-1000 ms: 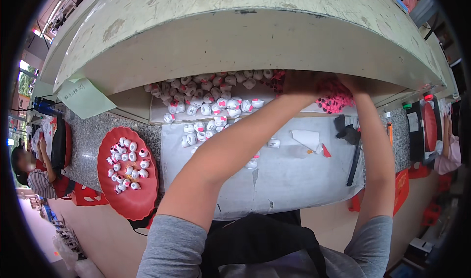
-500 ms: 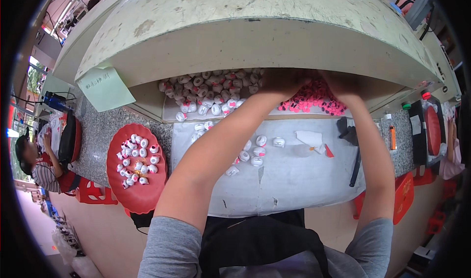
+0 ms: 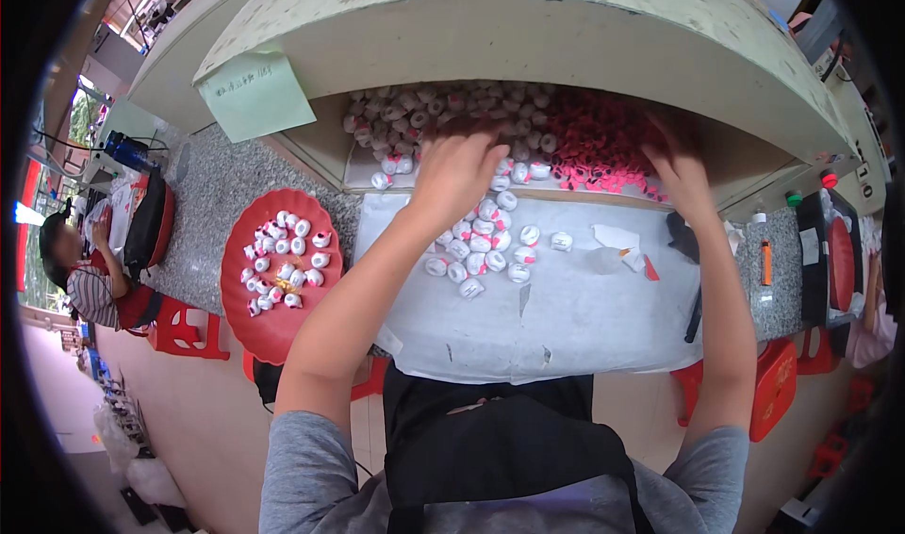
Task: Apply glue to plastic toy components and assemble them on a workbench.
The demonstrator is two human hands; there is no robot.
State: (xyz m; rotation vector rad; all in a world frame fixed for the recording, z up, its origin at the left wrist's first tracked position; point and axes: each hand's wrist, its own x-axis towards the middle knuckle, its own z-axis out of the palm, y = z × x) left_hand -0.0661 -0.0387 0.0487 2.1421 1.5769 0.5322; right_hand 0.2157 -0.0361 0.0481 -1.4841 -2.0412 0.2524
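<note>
My left hand (image 3: 459,171) lies palm down on the front of a heap of small round white pieces with pink parts (image 3: 415,110), inside a low bay. Its fingers reach forward with the thumb apart, and the fingertips are partly lost among the pieces. My right hand (image 3: 681,166) is at the right edge of a pile of small flat pink and dark pieces (image 3: 599,143), fingers spread and in shadow. I see nothing held in either hand. Between my forearms, a cluster of the white pieces (image 3: 479,242) is on the white sheet (image 3: 584,331).
A cream metal hood (image 3: 528,44) overhangs the bay, with a green note (image 3: 256,96) on its edge. To the left stands a red scalloped plate (image 3: 273,331) of white pieces. An orange lighter (image 3: 765,262) and paper scraps (image 3: 615,237) lie rightward. Another person (image 3: 90,279) sits far left.
My left hand has come back and left from the pink pile to the white heap. More white pieces now show on the sheet. My right hand remains by the pink pieces. The view has shifted.
</note>
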